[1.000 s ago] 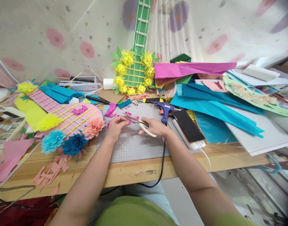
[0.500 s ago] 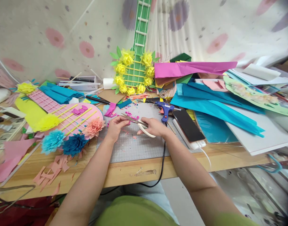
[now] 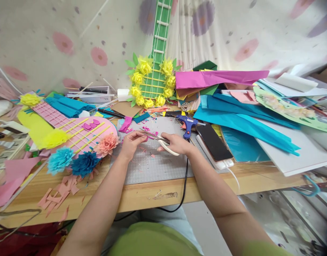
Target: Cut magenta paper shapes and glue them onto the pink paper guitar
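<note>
My right hand (image 3: 174,143) is closed round the white handles of a pair of scissors (image 3: 168,146), whose blades point left over the grey cutting mat (image 3: 158,167). The blade tips reach the fingertips of my left hand (image 3: 131,143). That hand is pinched on a small piece of magenta paper, mostly hidden by the fingers. Magenta scraps (image 3: 146,128) lie on the mat just beyond the blades. A folded magenta strip (image 3: 125,124) rests at the mat's upper left. Right of my right hand lies a blue glue gun (image 3: 189,124).
At left lies a pink paper guitar (image 3: 84,133) with paper flowers; a green one (image 3: 152,83) with yellow flowers stands at the back. A phone (image 3: 214,142) rests on a white power bank. Blue crepe paper (image 3: 246,128) piles up at right. A black cable (image 3: 185,185) hangs over the table edge.
The scissors have shifted slightly in my right hand, their handles moving a little to the right. My left hand keeps almost the same place and pinch.
</note>
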Demonstrator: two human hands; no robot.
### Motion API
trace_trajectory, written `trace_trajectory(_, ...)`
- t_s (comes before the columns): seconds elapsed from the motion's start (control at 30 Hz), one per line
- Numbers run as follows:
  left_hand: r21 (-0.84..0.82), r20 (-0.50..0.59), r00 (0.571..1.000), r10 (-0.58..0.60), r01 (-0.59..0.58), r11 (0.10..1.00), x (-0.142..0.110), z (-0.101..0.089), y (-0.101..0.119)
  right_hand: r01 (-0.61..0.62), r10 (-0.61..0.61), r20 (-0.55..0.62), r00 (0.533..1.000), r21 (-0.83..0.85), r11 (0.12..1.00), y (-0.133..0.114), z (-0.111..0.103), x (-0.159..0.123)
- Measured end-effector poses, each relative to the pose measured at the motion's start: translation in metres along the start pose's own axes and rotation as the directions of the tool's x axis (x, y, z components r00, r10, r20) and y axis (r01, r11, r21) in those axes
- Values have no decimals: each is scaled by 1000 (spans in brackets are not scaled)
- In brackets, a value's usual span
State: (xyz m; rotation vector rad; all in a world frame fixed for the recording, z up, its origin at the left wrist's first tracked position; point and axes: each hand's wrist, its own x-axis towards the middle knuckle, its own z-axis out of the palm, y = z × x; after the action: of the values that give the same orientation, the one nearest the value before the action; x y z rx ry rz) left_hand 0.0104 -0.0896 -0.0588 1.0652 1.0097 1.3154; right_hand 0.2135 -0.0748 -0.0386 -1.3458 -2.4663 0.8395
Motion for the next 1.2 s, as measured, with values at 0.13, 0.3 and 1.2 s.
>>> trace_trajectory(0.13, -17, -19, 1000, 10, -10, 1000, 0, 0, 1, -2, 2, -1, 1000, -29, 1000, -5, 0, 0)
trace_trajectory(0.3, -36, -37, 999, -16, 14, 999, 0, 2, 1, -15, 11, -48, 999, -75, 997, -7, 2, 1)
trace_trajectory(1.2, 0, -30, 1000, 0, 0, 1000, 0, 1, 5, -14, 11, -84, 996, -39, 999, 1, 1, 0)
